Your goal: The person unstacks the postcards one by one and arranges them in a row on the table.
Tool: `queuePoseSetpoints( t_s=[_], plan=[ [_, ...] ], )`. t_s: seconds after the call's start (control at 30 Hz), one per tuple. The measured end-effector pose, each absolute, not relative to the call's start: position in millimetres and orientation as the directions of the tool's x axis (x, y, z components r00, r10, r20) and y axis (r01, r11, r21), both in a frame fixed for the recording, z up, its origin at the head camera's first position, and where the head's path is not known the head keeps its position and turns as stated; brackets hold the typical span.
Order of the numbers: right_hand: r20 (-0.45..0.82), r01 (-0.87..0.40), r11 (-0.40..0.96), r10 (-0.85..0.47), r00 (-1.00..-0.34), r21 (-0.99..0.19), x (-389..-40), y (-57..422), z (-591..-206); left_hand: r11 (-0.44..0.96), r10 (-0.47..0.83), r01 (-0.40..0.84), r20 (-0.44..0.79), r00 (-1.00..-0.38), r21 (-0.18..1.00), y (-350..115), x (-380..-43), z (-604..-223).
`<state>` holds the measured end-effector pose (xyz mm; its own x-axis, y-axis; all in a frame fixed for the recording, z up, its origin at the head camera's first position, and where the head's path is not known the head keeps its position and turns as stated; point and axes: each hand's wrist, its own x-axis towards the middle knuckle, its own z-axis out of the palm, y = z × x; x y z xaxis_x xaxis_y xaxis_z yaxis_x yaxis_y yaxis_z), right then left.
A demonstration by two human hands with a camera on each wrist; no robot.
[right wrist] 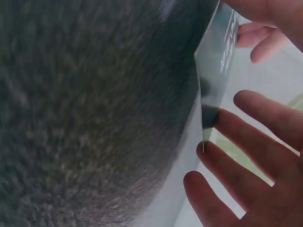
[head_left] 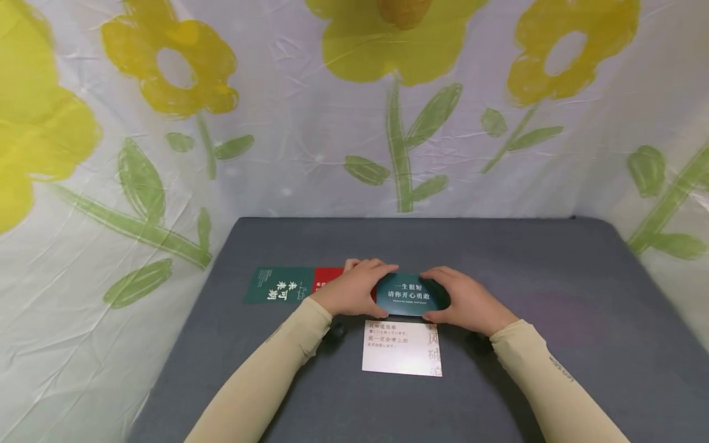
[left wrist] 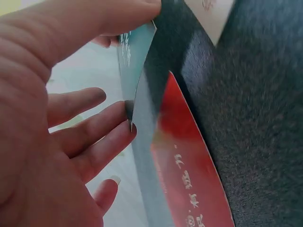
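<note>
A dark green card (head_left: 408, 294) with white lettering is held raised above the table between both hands. My left hand (head_left: 354, 288) holds its left side, thumb at the near edge and fingertips at the far edge. On the other side my right hand (head_left: 468, 301) grips it the same way. In the left wrist view the green card (left wrist: 137, 61) stands clear of the tabletop, near a red card (left wrist: 182, 156) lying flat. The right wrist view shows the card (right wrist: 213, 71) edge-on, with fingertips touching its far edge.
Another green card (head_left: 279, 285) lies at the left, beside the red card (head_left: 327, 277), which the left hand partly covers. A white printed card (head_left: 401, 351) lies nearer on the dark grey table (head_left: 554, 369). A flower-patterned cloth (head_left: 288, 147) hangs behind.
</note>
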<state>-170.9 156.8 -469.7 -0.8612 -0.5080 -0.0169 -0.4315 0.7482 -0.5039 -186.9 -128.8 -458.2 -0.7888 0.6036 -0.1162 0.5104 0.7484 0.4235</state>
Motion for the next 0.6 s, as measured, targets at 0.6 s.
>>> queuePoseSetpoints(
  t_s=[0.6],
  plan=[
    [-0.064,-0.415,0.764,-0.507,-0.859,-0.494,-195,156,-481,0.775,0.567,0.449,-0.175,-0.805,0.445,-131,-211,-469]
  ],
)
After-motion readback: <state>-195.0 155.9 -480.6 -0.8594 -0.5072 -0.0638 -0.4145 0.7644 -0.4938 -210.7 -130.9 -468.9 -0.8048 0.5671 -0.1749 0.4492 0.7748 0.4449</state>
